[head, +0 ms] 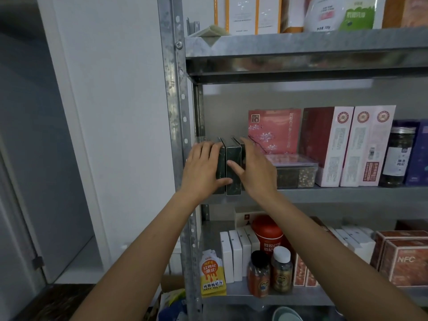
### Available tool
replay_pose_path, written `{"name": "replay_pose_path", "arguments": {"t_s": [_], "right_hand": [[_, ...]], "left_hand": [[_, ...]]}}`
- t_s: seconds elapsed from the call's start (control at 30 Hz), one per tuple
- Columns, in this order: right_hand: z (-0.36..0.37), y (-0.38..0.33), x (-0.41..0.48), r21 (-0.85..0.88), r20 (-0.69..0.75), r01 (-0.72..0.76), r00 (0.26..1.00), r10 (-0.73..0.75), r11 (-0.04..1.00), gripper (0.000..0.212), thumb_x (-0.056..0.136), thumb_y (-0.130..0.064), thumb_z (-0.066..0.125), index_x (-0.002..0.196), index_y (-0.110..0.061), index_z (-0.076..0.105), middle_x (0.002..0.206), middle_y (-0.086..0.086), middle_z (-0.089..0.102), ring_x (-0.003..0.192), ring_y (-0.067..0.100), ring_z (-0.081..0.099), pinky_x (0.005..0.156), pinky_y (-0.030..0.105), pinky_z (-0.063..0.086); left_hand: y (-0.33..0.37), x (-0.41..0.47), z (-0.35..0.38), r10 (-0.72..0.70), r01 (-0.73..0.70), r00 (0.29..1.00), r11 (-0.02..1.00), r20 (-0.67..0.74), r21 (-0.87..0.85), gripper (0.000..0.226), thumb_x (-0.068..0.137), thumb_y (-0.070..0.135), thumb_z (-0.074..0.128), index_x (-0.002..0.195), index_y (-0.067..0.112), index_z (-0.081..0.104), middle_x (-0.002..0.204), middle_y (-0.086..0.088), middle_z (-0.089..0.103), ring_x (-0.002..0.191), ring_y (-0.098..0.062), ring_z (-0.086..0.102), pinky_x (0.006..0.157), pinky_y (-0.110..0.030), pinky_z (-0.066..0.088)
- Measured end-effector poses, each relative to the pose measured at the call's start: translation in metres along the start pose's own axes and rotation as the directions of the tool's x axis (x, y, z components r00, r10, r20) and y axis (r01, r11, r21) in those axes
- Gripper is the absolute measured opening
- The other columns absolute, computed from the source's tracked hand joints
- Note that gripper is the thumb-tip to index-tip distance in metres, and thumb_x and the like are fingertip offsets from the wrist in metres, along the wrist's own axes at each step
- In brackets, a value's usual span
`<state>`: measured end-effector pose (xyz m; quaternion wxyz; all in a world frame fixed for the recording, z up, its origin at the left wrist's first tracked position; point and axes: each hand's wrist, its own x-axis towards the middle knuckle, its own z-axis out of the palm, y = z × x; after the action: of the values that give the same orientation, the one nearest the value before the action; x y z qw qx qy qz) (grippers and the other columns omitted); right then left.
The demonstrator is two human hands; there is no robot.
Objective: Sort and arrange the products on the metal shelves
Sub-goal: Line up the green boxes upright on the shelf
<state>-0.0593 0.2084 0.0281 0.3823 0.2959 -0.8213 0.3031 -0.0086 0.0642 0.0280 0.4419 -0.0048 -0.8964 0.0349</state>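
Our forearms reach up from below to the middle shelf (pixel 347 193), where both hands bracket a row of dark boxes (pixel 233 172) standing on edge at its left end, close to the upright post (pixel 176 112). Our left hand (pixel 203 167) lies flat against the left of the row, fingers fairly straight and thumb stretched along the lower front. Our right hand (pixel 257 167) flanks the right side, fingers extended back along the boxes and thumb across the front face. Neither hand seems to pinch anything; they press the row between them.

We judge the step to be squaring these boxes into a tidy block. Next we need to push the fronts level with the shelf edge, keeping the row upright and short of the clear tub (pixel 296 172) just beside it.
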Motion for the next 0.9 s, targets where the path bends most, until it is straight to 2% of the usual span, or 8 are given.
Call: {"name": "replay_pose_path", "arguments": {"t_s": [0.13,0.23,0.33,0.43,0.57,0.73,0.83,0.9], "right_hand": [[-0.004,0.011,0.016,-0.061,-0.155,-0.032,0.988,0.022,0.998,0.047,0.101,-0.033,0.046,0.145,-0.018,0.039,0.130,0.017,0.047,0.113,0.029,0.050,0.083,0.036,0.047],[-0.001,0.031,0.022,-0.216,0.088,0.011,0.996,0.009,0.976,0.050,0.104,-0.031,0.036,0.153,-0.026,0.025,0.157,0.013,0.024,0.143,0.034,0.022,0.112,0.051,0.032],[0.004,0.039,0.017,-0.161,0.167,0.029,0.986,-0.001,0.987,0.052,0.102,-0.037,0.041,0.150,-0.024,0.028,0.154,0.009,0.034,0.144,0.030,0.020,0.117,0.051,0.019],[0.005,0.029,0.002,0.069,0.011,-0.019,1.000,0.018,0.997,0.052,0.095,-0.036,0.057,0.140,-0.017,0.042,0.139,0.010,0.053,0.132,0.028,0.041,0.113,0.049,0.030],[0.005,0.013,-0.024,0.226,-0.204,-0.008,0.977,0.056,0.974,0.046,0.087,-0.024,0.073,0.125,-0.009,0.052,0.111,0.009,0.067,0.098,0.024,0.064,0.084,0.034,0.050],[-0.010,-0.002,-0.037,0.470,-0.239,-0.099,0.942,0.234,0.877,0.041,0.083,-0.011,0.075,0.119,-0.013,0.056,0.100,-0.008,0.062,0.082,0.008,0.061,0.070,-0.003,0.037],[-0.031,-0.007,-0.051,0.567,-0.250,-0.098,0.926,0.284,0.818,0.042,0.083,-0.009,0.074,0.121,-0.017,0.057,0.101,-0.019,0.058,0.079,-0.009,0.057,0.073,-0.003,0.041],[-0.045,-0.010,-0.064,0.607,-0.246,-0.101,0.919,0.307,0.789,0.043,0.084,-0.008,0.073,0.122,-0.019,0.057,0.101,-0.028,0.054,0.087,-0.019,0.056,0.079,0.003,0.045]], "left_hand": [[0.000,0.000,0.004,-0.008,0.010,0.999,0.999,-0.042,0.040,0.092,0.067,0.057,0.079,0.139,0.013,0.041,0.137,-0.009,0.046,0.130,-0.028,0.038,0.114,-0.041,0.024],[0.001,0.000,0.006,-0.006,0.009,0.999,0.998,-0.050,0.068,0.091,0.069,0.058,0.077,0.140,0.014,0.040,0.137,-0.009,0.046,0.130,-0.028,0.038,0.114,-0.041,0.023],[0.000,0.001,0.007,-0.005,0.008,0.999,0.994,-0.034,0.110,0.091,0.073,0.061,0.073,0.142,0.013,0.037,0.139,-0.010,0.043,0.132,-0.029,0.036,0.115,-0.041,0.020],[0.001,0.000,0.006,-0.002,0.006,1.000,0.989,-0.022,0.145,0.091,0.076,0.062,0.069,0.144,0.012,0.034,0.141,-0.012,0.042,0.133,-0.030,0.034,0.115,-0.041,0.018],[0.003,0.001,0.005,-0.006,0.007,1.000,0.986,-0.006,0.168,0.092,0.077,0.061,0.068,0.145,0.011,0.032,0.142,-0.013,0.041,0.135,-0.031,0.033,0.116,-0.042,0.018],[0.006,0.001,0.003,-0.022,0.019,0.999,0.988,0.023,0.155,0.091,0.079,0.058,0.069,0.146,0.011,0.029,0.144,-0.014,0.037,0.136,-0.031,0.030,0.118,-0.042,0.016],[0.009,0.000,0.000,-0.038,0.031,0.998,0.991,0.045,0.128,0.087,0.083,0.057,0.064,0.148,0.012,0.027,0.146,-0.014,0.035,0.139,-0.031,0.027,0.119,-0.042,0.014],[0.011,0.001,-0.003,-0.054,0.049,0.996,0.995,0.065,0.084,0.082,0.088,0.057,0.058,0.149,0.013,0.026,0.149,-0.014,0.033,0.142,-0.031,0.024,0.120,-0.043,0.011]]}}
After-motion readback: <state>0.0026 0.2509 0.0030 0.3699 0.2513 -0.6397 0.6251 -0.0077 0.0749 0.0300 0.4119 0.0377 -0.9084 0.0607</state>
